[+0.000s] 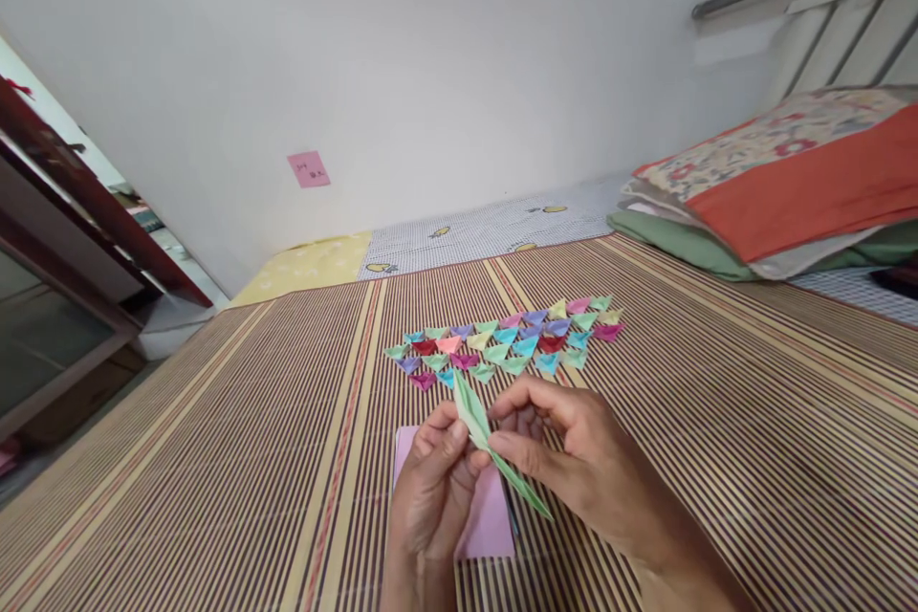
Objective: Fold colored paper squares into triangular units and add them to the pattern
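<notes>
A light green folded paper (471,409) is held up at a slant over the mat, its lower end tapering to a point at the right. My left hand (434,473) pinches it from the left, thumb in front. From the right, my right hand (563,435) has thumb and fingers closed at the paper's middle edge. Beneath the hands lies a stack of pink paper (491,516), partly covered by my left hand. Just beyond them, several small folded paper boats (497,353) in green, blue, purple, red, pink and yellow stand in slanting rows.
The striped bamboo mat (273,459) spreads over the whole surface. Folded bedding (803,167) is piled at the right, below a radiator (853,43). A pink note (308,169) is stuck on the white wall (459,67). At the left is a doorway with a dark red frame (107,201).
</notes>
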{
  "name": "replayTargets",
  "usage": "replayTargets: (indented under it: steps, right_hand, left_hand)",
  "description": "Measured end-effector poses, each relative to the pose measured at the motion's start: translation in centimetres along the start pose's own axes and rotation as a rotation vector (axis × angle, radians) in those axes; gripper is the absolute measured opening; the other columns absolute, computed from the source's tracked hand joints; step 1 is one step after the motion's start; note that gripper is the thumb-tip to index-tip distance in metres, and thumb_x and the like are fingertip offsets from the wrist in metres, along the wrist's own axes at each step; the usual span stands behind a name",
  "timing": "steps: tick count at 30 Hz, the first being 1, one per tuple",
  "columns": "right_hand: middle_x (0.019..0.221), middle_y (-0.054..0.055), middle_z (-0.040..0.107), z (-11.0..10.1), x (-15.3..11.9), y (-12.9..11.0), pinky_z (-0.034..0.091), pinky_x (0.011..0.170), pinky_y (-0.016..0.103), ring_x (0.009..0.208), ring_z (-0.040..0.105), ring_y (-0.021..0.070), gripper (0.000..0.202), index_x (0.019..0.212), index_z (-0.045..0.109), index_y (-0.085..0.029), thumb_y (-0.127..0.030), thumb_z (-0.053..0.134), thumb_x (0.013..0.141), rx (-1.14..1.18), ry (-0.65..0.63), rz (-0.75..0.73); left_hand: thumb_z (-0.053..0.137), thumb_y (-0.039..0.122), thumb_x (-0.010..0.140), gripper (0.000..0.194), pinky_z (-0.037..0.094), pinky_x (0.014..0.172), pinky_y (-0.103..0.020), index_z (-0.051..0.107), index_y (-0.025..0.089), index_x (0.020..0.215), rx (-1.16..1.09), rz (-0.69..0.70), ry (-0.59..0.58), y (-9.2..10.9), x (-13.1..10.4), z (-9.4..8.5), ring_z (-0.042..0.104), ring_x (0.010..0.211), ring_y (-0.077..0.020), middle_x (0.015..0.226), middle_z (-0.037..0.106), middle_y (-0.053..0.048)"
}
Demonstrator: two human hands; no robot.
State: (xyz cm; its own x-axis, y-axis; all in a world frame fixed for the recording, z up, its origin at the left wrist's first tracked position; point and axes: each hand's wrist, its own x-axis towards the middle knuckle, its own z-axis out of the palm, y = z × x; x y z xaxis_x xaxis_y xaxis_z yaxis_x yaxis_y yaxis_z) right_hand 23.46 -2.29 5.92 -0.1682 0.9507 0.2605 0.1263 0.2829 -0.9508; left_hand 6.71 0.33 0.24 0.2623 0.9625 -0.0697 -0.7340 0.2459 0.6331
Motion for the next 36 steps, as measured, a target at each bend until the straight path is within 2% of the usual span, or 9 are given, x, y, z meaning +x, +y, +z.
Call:
replayTargets:
  steps: [6,15,23,30,36]
  right_hand:
    - [0.079,-0.002,0.065,0.09,-0.03,-0.03,0.046,0.061,0.024,0.069,0.055,0.0127,0.008,0.09,0.07,-0.022,-0.026,0.066,0.095,0.018,-0.041,0.003]
    - [0.071,-0.004,0.058,0.3,0.1,-0.08,0.044,0.059,0.024,0.066,0.052,0.0127,0.008,0.088,0.069,-0.021,-0.027,0.072,0.09,0.025,-0.022,0.005]
    - [0.075,-0.002,0.062,0.15,0.0,-0.07,0.045,0.06,0.024,0.068,0.054,0.0127,0.008,0.089,0.07,-0.02,-0.026,0.068,0.094,0.042,-0.042,0.009]
    - [0.076,-0.003,0.063,0.11,0.21,0.09,0.046,0.063,0.023,0.069,0.056,0.0121,0.011,0.089,0.07,-0.02,-0.027,0.067,0.097,0.036,-0.046,-0.023]
    - [0.074,-0.003,0.062,0.18,0.2,0.1,0.044,0.059,0.023,0.066,0.055,0.0122,0.015,0.088,0.069,-0.02,-0.032,0.069,0.096,0.051,-0.054,-0.015]
  left_hand:
    - [0.092,0.014,0.072,0.019,0.063,0.067,-0.016,0.078,0.012,0.085,-0.019,-0.001,-0.003,-0.17,-0.07,-0.32,0.074,0.065,-0.0095,0.082,0.078,-0.005]
    - [0.093,0.013,0.071,0.02,0.063,0.063,-0.015,0.078,0.012,0.084,-0.004,0.005,0.014,0.05,-0.13,0.13,0.074,0.065,-0.0098,0.085,0.079,-0.006]
    - [0.092,0.013,0.072,0.019,0.063,0.062,-0.015,0.078,0.011,0.085,0.001,0.004,0.006,-0.08,-0.04,-0.38,0.073,0.064,-0.0093,0.084,0.079,-0.006]
    - [0.091,0.017,0.076,0.022,0.063,0.063,-0.016,0.079,0.012,0.093,0.007,0.001,-0.003,-0.34,0.1,-0.8,0.072,0.064,-0.0093,0.085,0.078,-0.007]
    - [0.09,0.016,0.076,0.016,0.062,0.064,-0.015,0.078,0.012,0.084,0.016,-0.001,-0.024,-0.17,0.08,-0.55,0.071,0.062,-0.0076,0.082,0.077,-0.005]
